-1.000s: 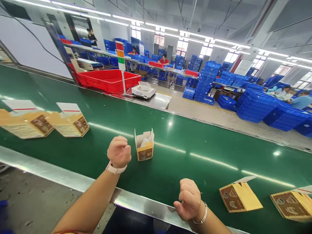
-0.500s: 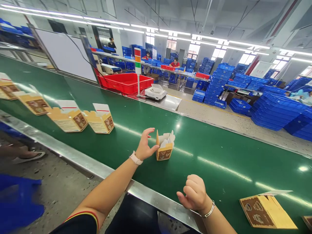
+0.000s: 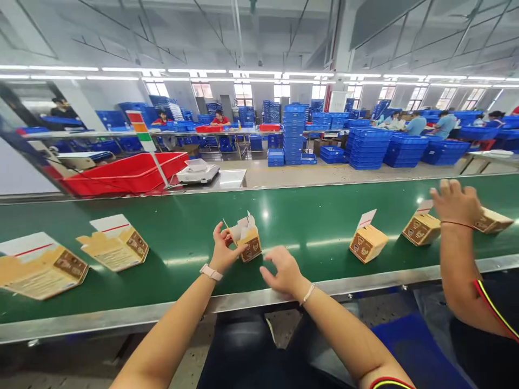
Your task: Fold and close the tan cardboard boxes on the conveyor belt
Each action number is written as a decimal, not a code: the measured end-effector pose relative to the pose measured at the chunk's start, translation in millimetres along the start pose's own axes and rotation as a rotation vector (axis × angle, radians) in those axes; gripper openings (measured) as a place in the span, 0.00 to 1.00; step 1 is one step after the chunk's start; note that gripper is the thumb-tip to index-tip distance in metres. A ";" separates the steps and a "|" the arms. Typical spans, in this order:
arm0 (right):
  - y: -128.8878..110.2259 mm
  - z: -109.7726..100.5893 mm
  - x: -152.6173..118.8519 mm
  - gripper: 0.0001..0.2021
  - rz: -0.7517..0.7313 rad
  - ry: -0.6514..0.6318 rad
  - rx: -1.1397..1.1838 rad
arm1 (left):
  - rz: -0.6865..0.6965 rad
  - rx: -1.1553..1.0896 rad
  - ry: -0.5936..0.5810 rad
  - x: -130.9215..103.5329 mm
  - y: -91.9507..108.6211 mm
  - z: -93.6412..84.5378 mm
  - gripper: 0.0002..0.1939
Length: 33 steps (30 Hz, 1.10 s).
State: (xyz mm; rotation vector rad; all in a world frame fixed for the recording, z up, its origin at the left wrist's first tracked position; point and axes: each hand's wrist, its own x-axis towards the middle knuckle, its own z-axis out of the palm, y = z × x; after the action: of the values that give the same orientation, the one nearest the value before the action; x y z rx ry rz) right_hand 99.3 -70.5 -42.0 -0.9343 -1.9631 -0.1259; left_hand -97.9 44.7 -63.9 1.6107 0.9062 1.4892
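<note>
A small brown and cream carton (image 3: 252, 249) stands on the green conveyor belt (image 3: 308, 208) in front of me. Its top flaps are up, and something whitish shows inside. My left hand (image 3: 224, 252) grips its left side, thumb across the front and fingers behind the raised flap. Just to the right of the carton, my right hand (image 3: 284, 272) is apart from it, with thumb and forefinger spread and nothing held; its other fingers are curled.
Flat open cartons (image 3: 117, 246) lie to the left on the belt. Fuller cartons (image 3: 368, 243) sit to the right, where a co-worker's hand (image 3: 460, 204) reaches over the belt. Beyond the far edge are a red bin (image 3: 125, 175), a scale (image 3: 198, 172) and stacked blue crates (image 3: 368, 148).
My view has turned right. My left hand has closed on the carton's side. My right hand has come nearer the carton and its fist has loosened. A co-worker's arm has come into view.
</note>
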 end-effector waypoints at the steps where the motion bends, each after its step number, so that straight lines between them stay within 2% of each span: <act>1: 6.8 4.1 2.3 0.10 0.072 0.015 0.004 | -0.001 -0.023 0.000 -1.6 0.7 1.0 0.51; 3: 17.4 12.8 8.9 0.19 0.131 0.032 0.012 | 0.004 -0.046 0.006 -4.3 3.3 5.2 0.50; 7: 21.0 27.6 19.2 0.27 0.168 0.033 0.046 | 0.011 -0.070 -0.002 -6.6 9.8 17.4 0.52; 9: 23.5 30.1 20.4 0.32 0.267 0.078 0.141 | -0.025 -0.105 -0.085 -5.6 12.5 20.5 0.52; 11: 32.9 29.0 20.6 0.38 0.445 0.090 0.309 | -0.097 -0.139 -0.217 -1.8 14.2 18.5 0.50; 13: 47.8 26.6 21.8 0.40 0.568 0.024 0.449 | -0.183 -0.161 -0.347 4.7 14.8 11.4 0.46; 14: 55.5 25.9 23.1 0.41 0.584 -0.030 0.491 | -0.208 -0.158 -0.380 8.1 14.7 6.5 0.44; 15: 62.0 25.9 24.8 0.41 0.577 -0.085 0.517 | -0.208 -0.137 -0.363 10.8 14.2 1.2 0.42; 16: 66.9 26.5 26.8 0.41 0.560 -0.134 0.536 | -0.182 -0.099 -0.298 12.0 13.6 -4.0 0.40; 18: 70.1 29.2 30.3 0.40 0.535 -0.221 0.575 | -0.094 -0.001 -0.089 8.2 12.4 -12.1 0.37; 20: 65.9 32.0 32.1 0.39 0.507 -0.272 0.591 | -0.010 0.066 0.094 -5.1 11.6 -14.6 0.32; 21: 62.3 32.7 32.0 0.38 0.489 -0.279 0.587 | 0.037 0.091 0.136 -14.1 11.6 -13.1 0.30; 24: 53.2 30.8 30.1 0.38 0.430 -0.265 0.551 | 0.176 0.215 0.093 -39.3 14.0 1.0 0.27; 26: 52.9 26.8 29.6 0.33 0.413 -0.252 0.518 | 0.188 0.310 0.015 -45.2 19.0 14.0 0.29; 30: 60.9 16.7 32.4 0.13 0.427 -0.227 0.469 | 0.109 0.365 -0.119 -30.5 35.8 29.9 0.23; 33: 62.6 8.9 33.5 0.07 0.420 -0.205 0.479 | 0.108 0.330 -0.184 -17.3 48.6 33.7 0.17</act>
State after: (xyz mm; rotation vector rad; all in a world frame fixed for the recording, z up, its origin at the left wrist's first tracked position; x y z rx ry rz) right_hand 124.6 -3.7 -37.9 -1.0354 -1.8110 0.6731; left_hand -65.1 4.7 -30.5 2.0275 1.0112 1.2829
